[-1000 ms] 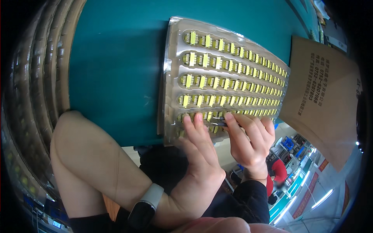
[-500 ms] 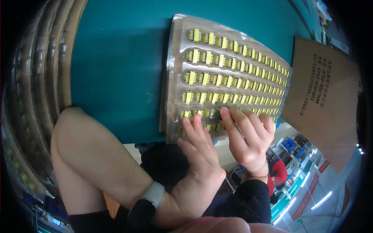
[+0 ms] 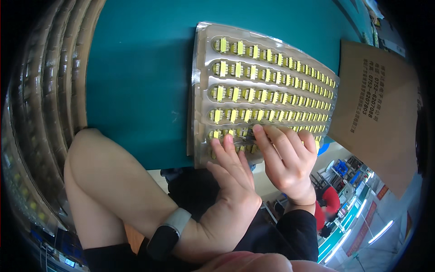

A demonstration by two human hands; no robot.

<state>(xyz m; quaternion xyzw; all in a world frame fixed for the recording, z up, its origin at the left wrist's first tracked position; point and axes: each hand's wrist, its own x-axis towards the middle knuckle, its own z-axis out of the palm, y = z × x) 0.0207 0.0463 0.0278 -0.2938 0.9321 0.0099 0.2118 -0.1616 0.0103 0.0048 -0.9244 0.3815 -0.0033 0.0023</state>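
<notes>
A clear plastic tray (image 3: 201,90) holds rows of small yellow-topped coil-like components (image 3: 235,94) with metal pins. My left hand (image 3: 233,186) reaches to the tray's near left corner, its fingers stretched out and the index and middle fingertips resting on components in a near row. Beside it, my right hand (image 3: 290,161) is closed in a pinch over the same row. Something thin and dark (image 3: 249,134) shows at its fingertips, too small to name. Part of the nearest rows is hidden under both hands.
The tray lies on a green tabletop (image 3: 136,81) at its near edge. Stacked trays (image 3: 77,59) stand at the left. A cardboard box flap (image 3: 371,104) rises at the right. Beyond it, a person in red (image 3: 329,204) is near other workbenches.
The whole view has shifted slightly. Both hands stay at the same spots on the tray, with only small finger movement at most.
</notes>
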